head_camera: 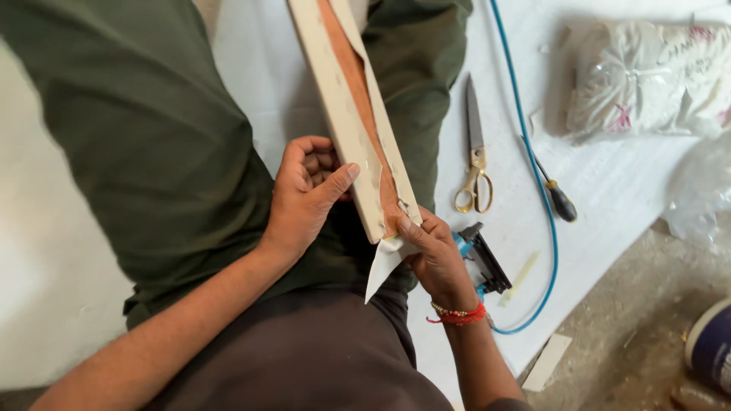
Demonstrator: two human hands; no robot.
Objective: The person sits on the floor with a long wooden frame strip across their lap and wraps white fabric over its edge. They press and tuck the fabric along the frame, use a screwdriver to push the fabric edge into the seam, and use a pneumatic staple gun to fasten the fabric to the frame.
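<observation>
**Pulling cream covering tight over the end of a padded board**

Dark brown shirt cloth (304, 358) fills the bottom of the view, nearest the camera, with olive-green trousers (145, 137) spread beyond it on a white sheet (609, 190) laid over the floor. Across the lap runs a long cream-covered wooden board (335, 99), its bare reddish-brown back (354, 76) showing between the folded edges of covering.

The left hand (304, 198) is clenched around the board's near end, thumb pressed flat on the cream face. The right hand (434, 255), with a red bead bracelet at the wrist, pinches the loose white flap of covering (384, 262) at the board's corner. Just behind that hand lies a black and blue staple gun (481, 259), fed by a blue air hose (537, 167).

To do this well, I judge the flap should be drawn taut and square over the corner, without puckers, while the left thumb keeps the board from twisting.

Further right lie brass-handled scissors (474, 164), a black-handled screwdriver (556, 196) and a white plastic bag (647, 76).
</observation>
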